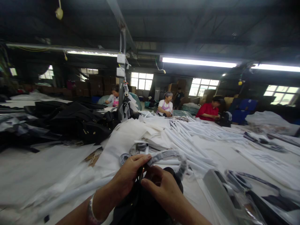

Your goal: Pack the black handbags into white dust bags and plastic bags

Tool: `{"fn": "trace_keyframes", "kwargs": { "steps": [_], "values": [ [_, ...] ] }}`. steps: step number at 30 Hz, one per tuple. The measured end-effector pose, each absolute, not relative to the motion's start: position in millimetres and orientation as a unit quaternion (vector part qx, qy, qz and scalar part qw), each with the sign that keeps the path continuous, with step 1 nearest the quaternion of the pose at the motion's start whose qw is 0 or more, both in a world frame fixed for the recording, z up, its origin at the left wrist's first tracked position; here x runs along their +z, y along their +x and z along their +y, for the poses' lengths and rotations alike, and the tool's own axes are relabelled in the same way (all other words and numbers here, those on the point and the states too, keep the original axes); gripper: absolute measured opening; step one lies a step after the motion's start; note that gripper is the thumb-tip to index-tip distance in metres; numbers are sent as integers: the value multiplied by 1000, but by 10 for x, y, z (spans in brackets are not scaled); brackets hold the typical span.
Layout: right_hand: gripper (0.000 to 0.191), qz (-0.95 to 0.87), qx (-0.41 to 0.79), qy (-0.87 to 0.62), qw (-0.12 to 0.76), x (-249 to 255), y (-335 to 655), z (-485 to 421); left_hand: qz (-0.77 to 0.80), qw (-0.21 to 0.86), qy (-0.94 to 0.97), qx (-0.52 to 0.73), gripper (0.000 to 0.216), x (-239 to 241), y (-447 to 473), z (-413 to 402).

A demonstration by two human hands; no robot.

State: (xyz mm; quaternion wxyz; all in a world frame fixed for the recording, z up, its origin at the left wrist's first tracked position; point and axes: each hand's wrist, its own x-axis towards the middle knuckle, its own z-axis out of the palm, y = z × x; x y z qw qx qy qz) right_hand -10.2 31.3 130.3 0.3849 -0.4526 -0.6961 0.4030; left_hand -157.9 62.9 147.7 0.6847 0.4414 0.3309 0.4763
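Note:
In front of me is a black bag (146,211), its curved handle (167,154) wrapped in thin whitish film. My left hand (127,175), with a bracelet at the wrist, pinches the wrapped handle near its left end between thumb and fingers. Just below and to the right, my right hand (164,186) is curled at the top of the bag, by the same end of the handle. Its fingertips are partly hidden. Between the hands shows a small gold-coloured fitting. Rolls of tape (142,147) lie just beyond my left hand.
A grey tape dispenser (220,190) stands at right, beside more dark straps. White wrapping sheets (131,128) and long white tubes (185,137) cover the table. Black bags (79,122) are piled at left. A post (121,93) carries sockets. Several people sit across the table.

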Motion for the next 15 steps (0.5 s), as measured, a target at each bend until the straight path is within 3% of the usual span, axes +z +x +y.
{"fn": "trace_keyframes", "kwargs": {
  "steps": [6,9,15],
  "values": [
    [17,-768,258,-456,369,1259,-189,292,328,676,446,486,30,1461,-1543,606],
    [30,-765,248,-461,376,1219,-207,280,327,677,468,464,31,1472,-1583,670],
    [35,-742,267,-461,407,1173,-210,273,323,708,516,358,59,1499,-1599,1000]
  ]
}}
